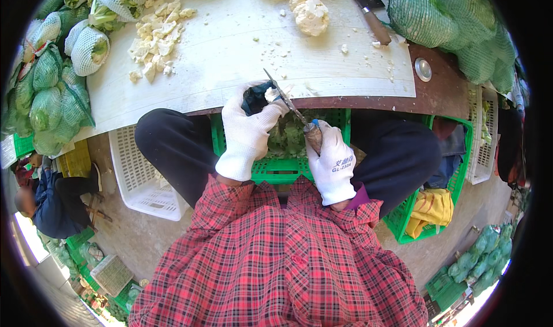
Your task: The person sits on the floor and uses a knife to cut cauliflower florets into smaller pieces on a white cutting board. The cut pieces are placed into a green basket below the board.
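Observation:
My left hand (pixel 247 126) wears a white knit glove with a dark coating on the fingers. It pinches a small white cauliflower piece (pixel 271 95), partly hidden by the fingers and blade. In my right hand (pixel 332 158), also gloved, is the brown handle of a small knife (pixel 293 106). Its narrow blade points up and left, lying across or against the piece. Below both hands, between my knees, a green plastic crate (pixel 278 171) holds pale green leafy trimmings or florets (pixel 287 137).
On the white-topped table (pixel 216 67) lie cut cauliflower pieces (pixel 157 37), a cauliflower head (pixel 309 12) and a cleaver (pixel 371 20). Net-bagged vegetables (pixel 436 20) crowd both sides. A white crate (pixel 147 175) and a green crate with cloths (pixel 432 210) flank my legs. Another person (pixel 56 201) sits left.

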`<state>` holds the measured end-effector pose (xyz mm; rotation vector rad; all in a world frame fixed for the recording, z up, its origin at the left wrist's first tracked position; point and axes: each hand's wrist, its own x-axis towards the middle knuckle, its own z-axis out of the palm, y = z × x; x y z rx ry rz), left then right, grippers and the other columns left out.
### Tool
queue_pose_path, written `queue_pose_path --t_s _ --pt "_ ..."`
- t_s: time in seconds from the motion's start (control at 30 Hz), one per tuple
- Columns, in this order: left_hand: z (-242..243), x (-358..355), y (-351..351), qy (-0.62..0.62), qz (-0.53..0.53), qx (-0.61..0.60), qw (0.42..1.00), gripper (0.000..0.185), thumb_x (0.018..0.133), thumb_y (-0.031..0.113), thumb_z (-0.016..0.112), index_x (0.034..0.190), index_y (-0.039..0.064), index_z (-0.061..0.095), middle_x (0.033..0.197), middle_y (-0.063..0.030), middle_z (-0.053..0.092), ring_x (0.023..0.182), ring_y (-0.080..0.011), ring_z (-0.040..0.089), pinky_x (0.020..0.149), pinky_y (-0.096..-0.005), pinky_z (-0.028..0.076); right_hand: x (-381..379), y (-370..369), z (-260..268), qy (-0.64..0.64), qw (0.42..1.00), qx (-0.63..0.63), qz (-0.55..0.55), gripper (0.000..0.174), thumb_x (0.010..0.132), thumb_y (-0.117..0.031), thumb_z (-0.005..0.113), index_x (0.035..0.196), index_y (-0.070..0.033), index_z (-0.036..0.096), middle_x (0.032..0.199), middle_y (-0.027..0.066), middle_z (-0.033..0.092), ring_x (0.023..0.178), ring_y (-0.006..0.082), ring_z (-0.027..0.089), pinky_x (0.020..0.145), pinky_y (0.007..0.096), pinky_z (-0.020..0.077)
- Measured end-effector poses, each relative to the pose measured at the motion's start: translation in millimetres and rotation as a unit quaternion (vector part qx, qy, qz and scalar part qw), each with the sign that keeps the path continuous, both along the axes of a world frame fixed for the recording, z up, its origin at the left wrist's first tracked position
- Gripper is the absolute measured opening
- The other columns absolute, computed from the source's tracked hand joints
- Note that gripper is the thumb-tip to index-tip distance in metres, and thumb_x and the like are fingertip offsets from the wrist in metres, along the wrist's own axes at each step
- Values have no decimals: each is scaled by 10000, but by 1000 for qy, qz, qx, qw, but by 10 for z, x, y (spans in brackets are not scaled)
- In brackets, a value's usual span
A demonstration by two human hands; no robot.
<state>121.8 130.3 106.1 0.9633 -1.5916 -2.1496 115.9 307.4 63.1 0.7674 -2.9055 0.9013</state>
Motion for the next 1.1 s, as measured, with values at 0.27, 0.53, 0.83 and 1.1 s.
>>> queue_pose_path --t_s 0.27,0.53,0.83,1.1 --pt "31 176 -200 -25 -47 73 996 446 719 -95 683 1164 -62 672 1044 -125 722 891 -174 693 783 -288 564 -175 101 -325 -207 963 -111 -131 371 923 -248 703 1224 -41 638 1109 198 715 1011 365 706 865 392 551" --pt "-182 -657 -2005 -39 103 -536 837 370 839 43 695 1207 28 672 1038 -145 723 957 -228 691 847 -367 545 -92 154 -343 -376 882 -214 -188 348 875 -210 760 1146 -16 662 757 58 652 663 110 595 644 310 498" --pt "-847 -1157 -1010 -77 -131 -610 777 544 953 331 649 1443 116 551 1537 -203 467 1467 -396 362 1211 -505 266 -322 51 -59 -370 922 -68 -87 326 872 -265 741 1078 -31 647 781 101 670 685 273 664 658 379 523" --pt "-365 -845 -228 50 -339 -505 792 663 891 340 727 1469 100 510 1501 -190 506 1382 -342 482 1158 -470 349 -456 352 -176 -392 732 -457 -319 217 920 -106 713 1097 -9 635 766 9 607 525 57 500 450 218 400"
